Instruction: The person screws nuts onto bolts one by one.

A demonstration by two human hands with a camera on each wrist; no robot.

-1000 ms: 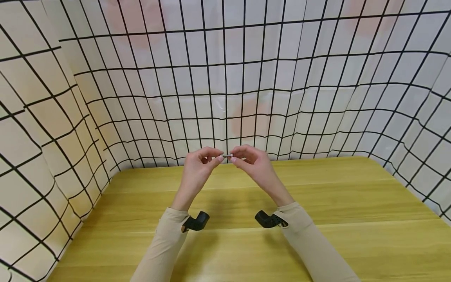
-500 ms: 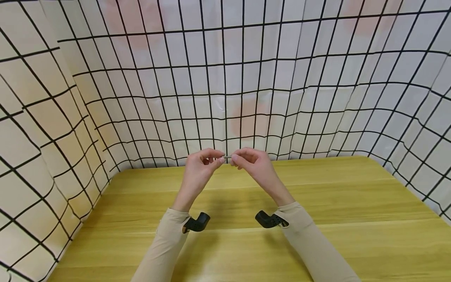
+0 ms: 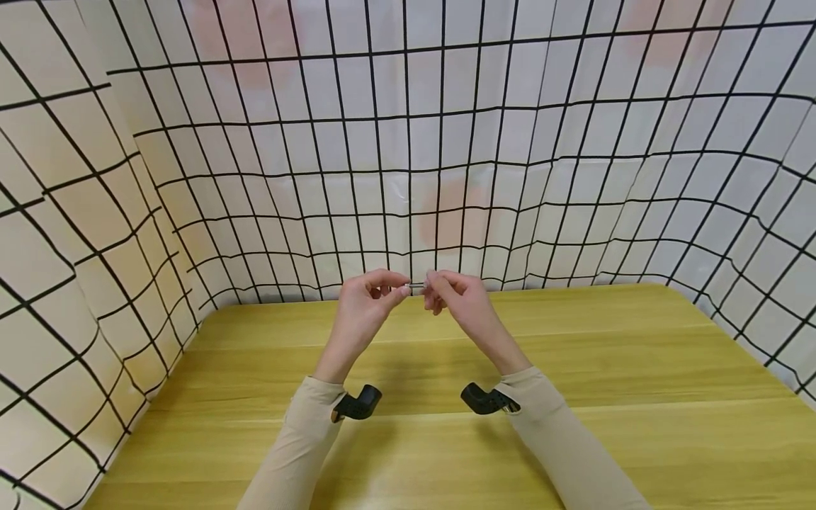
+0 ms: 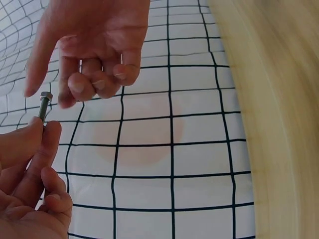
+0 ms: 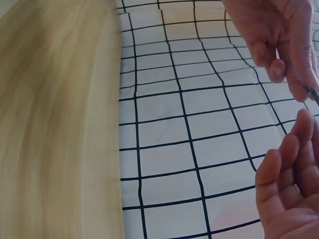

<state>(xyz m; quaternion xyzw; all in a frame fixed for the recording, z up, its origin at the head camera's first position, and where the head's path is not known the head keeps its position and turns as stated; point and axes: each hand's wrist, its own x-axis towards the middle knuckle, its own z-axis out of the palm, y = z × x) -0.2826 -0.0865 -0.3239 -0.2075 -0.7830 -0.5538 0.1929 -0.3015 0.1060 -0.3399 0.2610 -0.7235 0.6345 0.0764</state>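
Note:
My left hand (image 3: 365, 304) pinches a small metal bolt (image 4: 43, 107) between thumb and forefinger, above the far part of the table. The bolt lies sideways between the hands in the head view. A hexagonal piece (image 4: 46, 95) is at its free end; whether this is the head or a nut I cannot tell. My right hand (image 3: 464, 297) is close to that end. In the left wrist view its thumb and forefinger stand apart on either side of the hexagonal piece, with a small gap. The right wrist view shows only a bit of the bolt, at its right edge.
Below the hands spreads a wooden table (image 3: 408, 453). White sheeting with a black grid (image 3: 357, 142) hangs behind it and at both sides. A black wrist mount (image 3: 358, 402) sticks out from the left sleeve, another mount (image 3: 487, 398) from the right one.
The right hand's thumb and forefinger have shifted along the bolt's end and turned, and the fingers have spread. More of the bolt shows between the hands. The left hand has moved slightly right.

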